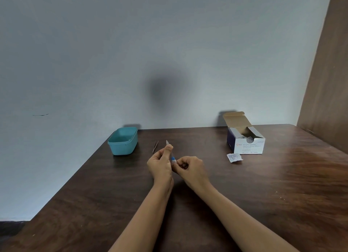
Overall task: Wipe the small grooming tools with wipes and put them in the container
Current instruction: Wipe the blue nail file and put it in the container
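My left hand (161, 164) holds a thin metal grooming tool (167, 142) upright above the table; its silver tip sticks out over my thumb and its blue lower end (172, 159) shows between my hands. My right hand (190, 167) pinches a small white wipe (175, 161) against that lower end. Silver tweezers (155, 146) lie on the table just left of the tool's tip. A teal plastic container (123, 141) stands open at the table's back left.
An open box of alcohol swabs (245, 138) stands at the back right of the dark wooden table (263, 186). A torn swab wrapper (234, 157) lies in front of it. A grey wall is behind, a wooden panel (327, 82) at the right.
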A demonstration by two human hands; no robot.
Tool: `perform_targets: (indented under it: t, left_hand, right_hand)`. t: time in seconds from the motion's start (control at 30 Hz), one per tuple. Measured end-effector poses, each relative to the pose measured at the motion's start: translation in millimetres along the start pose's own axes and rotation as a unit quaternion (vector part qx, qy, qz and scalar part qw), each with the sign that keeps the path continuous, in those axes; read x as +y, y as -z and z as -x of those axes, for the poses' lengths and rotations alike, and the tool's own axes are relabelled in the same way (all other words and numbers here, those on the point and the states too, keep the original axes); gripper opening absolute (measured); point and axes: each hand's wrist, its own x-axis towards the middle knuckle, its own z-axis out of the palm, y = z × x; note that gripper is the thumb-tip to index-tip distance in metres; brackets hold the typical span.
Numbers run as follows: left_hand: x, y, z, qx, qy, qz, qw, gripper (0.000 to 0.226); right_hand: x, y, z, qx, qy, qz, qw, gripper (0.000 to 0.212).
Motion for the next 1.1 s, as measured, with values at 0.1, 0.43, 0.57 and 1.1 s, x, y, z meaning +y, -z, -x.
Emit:
perform_targets:
  t: [0.1,0.43,0.57,1.1]
  left_hand:
    - [2,0,1,0.008,0.011,0.008,1.000,0.009]
    - [35,12,-24,0.052,-0.006,0.062,0.997,0.007]
    - [60,18,-46,0.054,-0.032,-0.021,0.998,0.015]
    - [124,55,-195,0.104,-0.130,-0.608,0.776,0.035]
  right_hand:
    - [0,0,0,-0.008,-0.006,-0.004,1.000,0.020]
    - [0,5,2,-0.004,-0.034,-0.053,0.998,0.012]
    - [0,2,-2,0.014,-0.053,-0.071,0.996,0.013]
    - [2,-49,-83,0.019,-0.119,-0.073,0.990,0.025]
